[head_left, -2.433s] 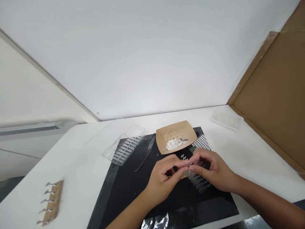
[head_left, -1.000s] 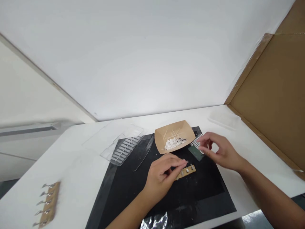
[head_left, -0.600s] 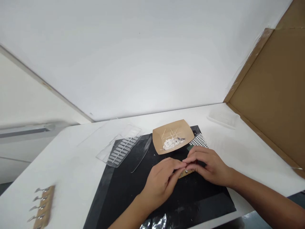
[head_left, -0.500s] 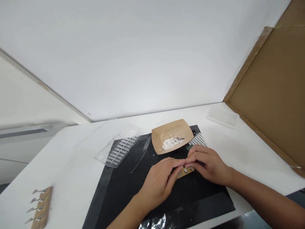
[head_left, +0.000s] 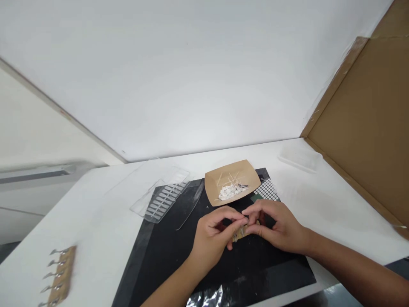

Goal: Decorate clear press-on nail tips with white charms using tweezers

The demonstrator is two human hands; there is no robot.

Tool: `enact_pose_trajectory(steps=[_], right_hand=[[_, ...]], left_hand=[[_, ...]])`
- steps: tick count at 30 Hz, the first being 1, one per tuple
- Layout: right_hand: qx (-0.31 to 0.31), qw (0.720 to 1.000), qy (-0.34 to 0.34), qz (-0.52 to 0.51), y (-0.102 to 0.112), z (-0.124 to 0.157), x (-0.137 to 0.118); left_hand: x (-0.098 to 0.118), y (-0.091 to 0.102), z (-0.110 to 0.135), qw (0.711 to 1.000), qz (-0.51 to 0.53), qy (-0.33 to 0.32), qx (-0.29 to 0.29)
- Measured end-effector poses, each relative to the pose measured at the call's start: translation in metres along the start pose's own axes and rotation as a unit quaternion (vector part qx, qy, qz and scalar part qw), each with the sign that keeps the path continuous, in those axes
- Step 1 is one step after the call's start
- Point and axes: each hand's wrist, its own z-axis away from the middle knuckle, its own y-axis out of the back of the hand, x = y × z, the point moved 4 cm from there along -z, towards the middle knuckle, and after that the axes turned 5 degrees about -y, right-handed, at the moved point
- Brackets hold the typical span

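Both hands meet over the black mat, around a short tan strip (head_left: 247,228) with small shiny, clear-looking pieces standing on it. My left hand (head_left: 211,234) is closed, its thumb and index fingertips pinched together just above the strip; whatever is between them is too small to make out. My right hand (head_left: 277,225) curls in from the other side, thumb against the strip and index finger reaching toward the left fingertips. Fingers cover much of the strip. Just behind the right hand lies a green sheet with rows of white dots (head_left: 267,190).
A cardboard tray (head_left: 211,183) holds white scraps and thin sticks. Left of it are a clear case of nail tips (head_left: 166,200) and a thin curved strip (head_left: 191,209) on the black mat (head_left: 166,260). A tan stand with silvery pieces (head_left: 65,275) stands front left; a clear lid (head_left: 300,159) lies back right.
My left fingers have shifted into a pinch over the tan strip, and my right index finger has lifted and spread from the thumb. The view has moved slightly.
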Motion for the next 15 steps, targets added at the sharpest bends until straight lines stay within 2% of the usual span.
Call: enact_pose_trajectory(steps=[5, 9, 15], right_hand=[[0.015, 0.998, 0.007, -0.059, -0.003, 0.0, 0.009], [0.024, 0.999, 0.027, -0.028, -0.001, 0.0, 0.007], [0.009, 0.983, 0.171, 0.067, 0.006, 0.003, -0.007]], left_hand=[[-0.003, -0.005, 0.002, 0.996, 0.064, 0.064, -0.014], [-0.006, -0.007, 0.003, 0.99, 0.093, 0.094, -0.037], [-0.01, -0.013, 0.007, 0.974, 0.143, 0.161, -0.064]])
